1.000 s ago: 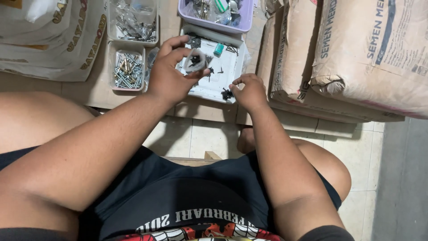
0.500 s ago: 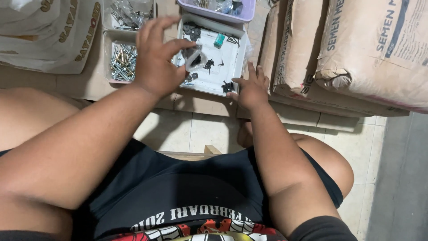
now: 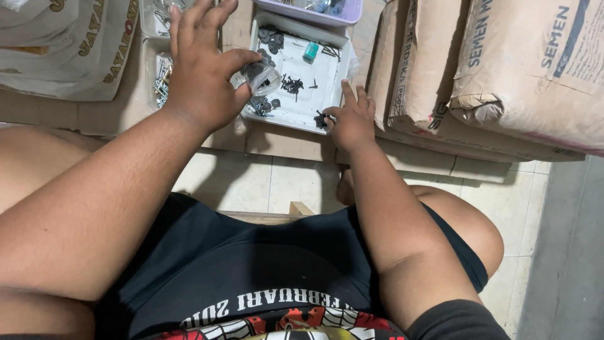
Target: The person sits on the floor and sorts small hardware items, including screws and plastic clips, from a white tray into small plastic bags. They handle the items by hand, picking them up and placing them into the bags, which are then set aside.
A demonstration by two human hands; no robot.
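Clear plastic bag (image 3: 263, 77) of dark screws, pinched in my left hand (image 3: 201, 82) over the white tray (image 3: 327, 82); right hand (image 3: 352, 123) pinches screws (image 3: 322, 119) at the tray's near edge. Filling step; next, I judge, a careful drop.

Cardboard (image 3: 296, 141) carries white tray (image 3: 327, 69), clear tubs (image 3: 151, 63)

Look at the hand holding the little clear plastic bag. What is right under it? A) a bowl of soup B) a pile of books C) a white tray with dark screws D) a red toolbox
C: the left hand holds the clear bag over the white tray scattered with dark screws.
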